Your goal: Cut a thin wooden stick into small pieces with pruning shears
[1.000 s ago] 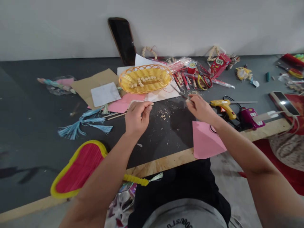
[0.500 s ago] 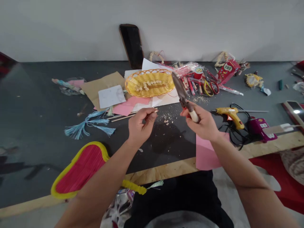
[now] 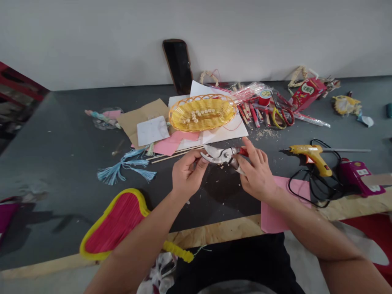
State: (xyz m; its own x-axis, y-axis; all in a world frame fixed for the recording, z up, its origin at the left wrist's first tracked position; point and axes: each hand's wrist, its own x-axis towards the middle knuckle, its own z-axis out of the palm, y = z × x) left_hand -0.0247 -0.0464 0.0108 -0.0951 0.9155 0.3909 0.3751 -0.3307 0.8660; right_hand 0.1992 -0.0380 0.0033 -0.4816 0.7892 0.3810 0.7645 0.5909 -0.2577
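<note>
My right hand (image 3: 257,169) is wrapped around the handles of a pair of pruning shears (image 3: 225,155), its index finger stretched out along the red grip. The shears' jaws are apart and point left, their tips at the fingers of my left hand (image 3: 188,171). Thumb and forefinger of that left hand are pinched together; a thin pale wooden stick showed between them a moment ago, and now it is mostly hidden. Just beyond the hands stands a yellow woven basket (image 3: 200,120) with small pale wooden pieces in it. Long thin sticks (image 3: 174,154) lie behind my left hand.
A red and yellow fan-shaped piece (image 3: 118,224) lies by my left forearm, near a blue tassel (image 3: 125,167). To the right are a yellow glue gun (image 3: 312,155) with a black cord and pink paper (image 3: 275,212). Scissors (image 3: 283,117) lie behind; a phone (image 3: 178,65) leans on the wall.
My right hand has turned the shears from upright to sideways and brought them left, jaws apart, against my left fingertips. The view has shifted slightly left.
</note>
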